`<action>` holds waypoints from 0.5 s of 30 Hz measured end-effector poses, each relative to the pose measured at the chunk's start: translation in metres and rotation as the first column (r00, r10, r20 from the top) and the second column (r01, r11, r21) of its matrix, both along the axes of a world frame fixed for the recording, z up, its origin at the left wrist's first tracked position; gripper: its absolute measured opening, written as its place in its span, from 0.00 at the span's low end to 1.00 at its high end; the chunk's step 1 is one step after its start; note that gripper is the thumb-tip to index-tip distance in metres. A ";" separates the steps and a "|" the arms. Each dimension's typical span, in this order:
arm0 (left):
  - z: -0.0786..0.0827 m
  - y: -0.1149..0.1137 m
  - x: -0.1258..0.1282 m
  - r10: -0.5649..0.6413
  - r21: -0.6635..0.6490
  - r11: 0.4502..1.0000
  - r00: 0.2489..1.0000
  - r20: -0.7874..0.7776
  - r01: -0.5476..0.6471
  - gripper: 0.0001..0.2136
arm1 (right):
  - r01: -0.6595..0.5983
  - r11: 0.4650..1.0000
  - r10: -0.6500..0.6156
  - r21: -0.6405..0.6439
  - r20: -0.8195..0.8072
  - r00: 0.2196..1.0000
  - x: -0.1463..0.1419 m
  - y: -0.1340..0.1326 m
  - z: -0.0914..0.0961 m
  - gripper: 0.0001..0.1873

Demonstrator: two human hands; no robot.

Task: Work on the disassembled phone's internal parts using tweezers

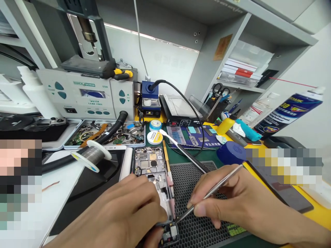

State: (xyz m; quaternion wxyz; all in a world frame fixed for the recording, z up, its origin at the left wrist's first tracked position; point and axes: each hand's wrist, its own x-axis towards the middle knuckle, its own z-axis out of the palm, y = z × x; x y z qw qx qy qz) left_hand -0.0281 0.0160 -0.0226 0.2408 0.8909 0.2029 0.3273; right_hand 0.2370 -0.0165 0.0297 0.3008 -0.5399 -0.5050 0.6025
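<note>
An opened phone with its back off lies on a black honeycomb mat, circuit boards exposed. My left hand rests over the phone's lower half, fingers curled and pressing it down. My right hand pinches metal tweezers, whose tips touch the phone's bottom edge near a small board. A thin yellow-handled tool lies along the phone's right side.
A solder spool sits on a white phone at left. Behind are a parts tray, a rework station, a blue iron stand, a hotplate, a blue cap and a spray can.
</note>
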 end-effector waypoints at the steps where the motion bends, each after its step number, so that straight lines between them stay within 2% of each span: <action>1: -0.002 0.000 0.000 0.001 0.014 1.000 1.000 -0.002 -0.001 0.15 | 0.000 1.000 0.000 0.000 0.003 1.000 0.000 0.000 0.000 0.10; 7: -0.013 -0.001 0.005 0.042 0.113 0.993 0.999 -0.030 -0.038 0.10 | 0.016 1.000 -0.016 -0.001 0.002 1.000 -0.002 0.002 0.002 0.11; 15: -0.022 -0.003 0.012 0.101 0.218 0.972 0.994 -0.033 -0.091 0.12 | 0.039 0.999 -0.041 -0.026 -0.073 0.996 -0.003 0.003 0.003 0.12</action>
